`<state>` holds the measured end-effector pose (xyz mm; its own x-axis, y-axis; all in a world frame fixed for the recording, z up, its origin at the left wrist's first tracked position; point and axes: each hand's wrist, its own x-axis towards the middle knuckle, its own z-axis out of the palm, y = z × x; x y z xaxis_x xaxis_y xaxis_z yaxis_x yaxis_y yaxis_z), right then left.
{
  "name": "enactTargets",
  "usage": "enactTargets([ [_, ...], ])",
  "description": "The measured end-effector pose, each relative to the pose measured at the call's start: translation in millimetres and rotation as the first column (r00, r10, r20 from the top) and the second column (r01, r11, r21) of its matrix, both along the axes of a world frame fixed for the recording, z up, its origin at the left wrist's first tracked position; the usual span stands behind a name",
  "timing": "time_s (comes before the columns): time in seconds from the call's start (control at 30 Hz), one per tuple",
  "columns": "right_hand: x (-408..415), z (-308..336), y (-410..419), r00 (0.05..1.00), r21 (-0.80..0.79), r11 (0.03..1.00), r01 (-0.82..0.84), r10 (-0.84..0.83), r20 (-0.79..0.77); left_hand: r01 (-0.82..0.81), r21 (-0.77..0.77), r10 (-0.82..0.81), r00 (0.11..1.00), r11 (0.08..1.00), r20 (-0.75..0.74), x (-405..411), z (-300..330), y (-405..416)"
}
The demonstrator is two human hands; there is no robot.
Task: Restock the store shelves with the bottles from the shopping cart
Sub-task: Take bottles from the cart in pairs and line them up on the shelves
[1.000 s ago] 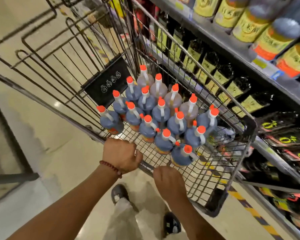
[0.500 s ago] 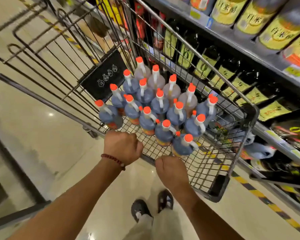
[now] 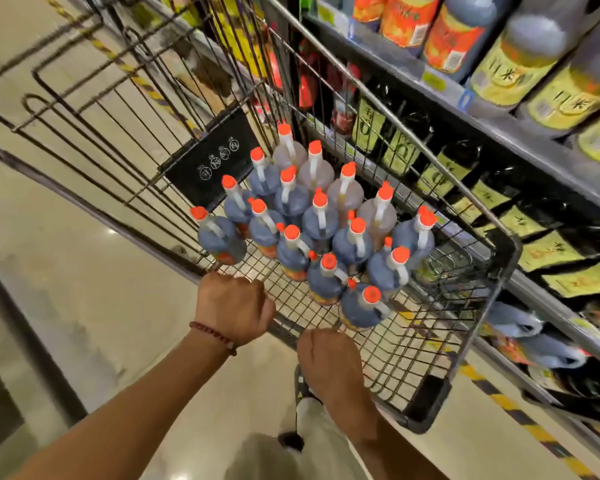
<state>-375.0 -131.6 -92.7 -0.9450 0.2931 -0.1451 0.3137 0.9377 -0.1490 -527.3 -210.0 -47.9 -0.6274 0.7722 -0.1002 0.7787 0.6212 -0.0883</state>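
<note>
Since the frame half a second earlier, the shopping cart (image 3: 471, 344) has been carried a little further along the aisle: the orange-labelled bottles (image 3: 409, 19) on the upper shelf have come into view at the top, and only one shoe (image 3: 300, 382) is now seen beneath the handle where two were seen before. The grip of both hands on the handle is unchanged.

The store shelves (image 3: 499, 126) are seen along the right side, running from the top centre to the lower right corner. Yellow-labelled bottles (image 3: 520, 64) are stocked on the upper shelf, and dark bottles with yellow labels (image 3: 465, 174) are ranged on the shelf below. Blue-grey jugs (image 3: 513, 320) are laid on a lower shelf, near the floor.

The cart is held just beside these shelves, its wire basket tilted in the wide-angle view. A black placard (image 3: 212, 164) is fixed on its far wire panel. The bottles (image 3: 319, 220) to be restocked are stood upright in a tight cluster inside the basket, each with an orange cap; most are dark blue-grey, and a few at the far side are paler.

The cart handle (image 3: 284, 329) is gripped by both hands. The left hand (image 3: 232, 310) is curled round it, a red bead bracelet (image 3: 213, 337) worn on its wrist. The right hand (image 3: 329, 362) is curled over the handle just beside the left.
</note>
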Motion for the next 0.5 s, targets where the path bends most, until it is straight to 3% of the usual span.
enactTargets([
  [0.07, -11, -1, 4, 0.998, 0.072, 0.996, -0.056, 0.057, -0.013, 0.015, -0.024, -0.015, 1.0, 1.0, 0.015, -11, 1, 3],
  [0.17, -26, 3, 7, 1.0, 0.043, 0.999, -0.014, 0.015, -0.016, 0.014, -0.041, -0.013, 0.999, 0.999, 0.036, -26, 5, 6],
  [0.37, -48, 9, 11, 0.988, -0.026, 0.999, -0.025, 0.029, 0.154, 0.069, -0.089, -0.054, 0.985, 0.994, 0.162, -44, 12, 5],
  [0.5, -57, 30, 14, 0.946, -0.143, 0.986, 0.089, -0.039, 0.321, 0.089, -0.104, -0.061, 0.966, 0.991, 0.25, -49, 19, 7],
])
